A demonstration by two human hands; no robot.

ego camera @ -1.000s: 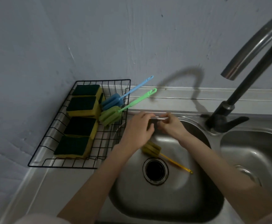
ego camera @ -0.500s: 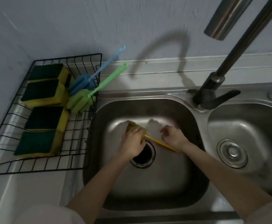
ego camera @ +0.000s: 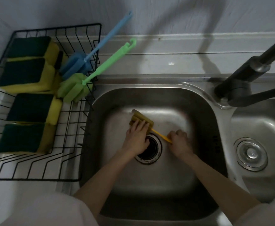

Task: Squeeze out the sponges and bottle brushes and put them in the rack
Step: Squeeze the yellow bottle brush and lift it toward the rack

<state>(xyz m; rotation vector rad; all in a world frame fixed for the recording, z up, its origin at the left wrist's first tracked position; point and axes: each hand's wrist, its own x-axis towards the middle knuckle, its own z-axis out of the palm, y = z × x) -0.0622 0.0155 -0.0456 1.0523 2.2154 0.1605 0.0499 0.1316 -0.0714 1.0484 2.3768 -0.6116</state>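
At the far left a black wire rack point(ego camera: 78, 177) stands on the counter, its right edge just beside the rim of the sink. Four sponges point(ego camera: 28, 108), green on top and yellow below, lie in a column along the left half of the rack and leave little free room there. The front part and the right strip of the rack floor are bare wire. In the back right corner lies a blue bottle brush point(ego camera: 75, 63), and just in front of it a green bottle brush point(ego camera: 74, 88); both handles lean over the right edge of the rack and point toward the wall.

In the left basin point(ego camera: 179, 111) of the sink, the yellow bottle brush point(ego camera: 141, 119) lies on the bottom, behind the open drain point(ego camera: 151, 149). The left hand point(ego camera: 137, 137) presses down on the foam head with flat fingers, and partly covers the drain. The thin yellow handle runs to the right and forward into the right hand point(ego camera: 179, 141), which is closed around its end. Around both hands the basin floor is free on all sides, up to the steep walls.

To the right, a dark tap point(ego camera: 241, 80) stands on the back rim between the basins, and its lever reaches right. The right basin point(ego camera: 264, 121) has a closed drain plug point(ego camera: 251, 154)
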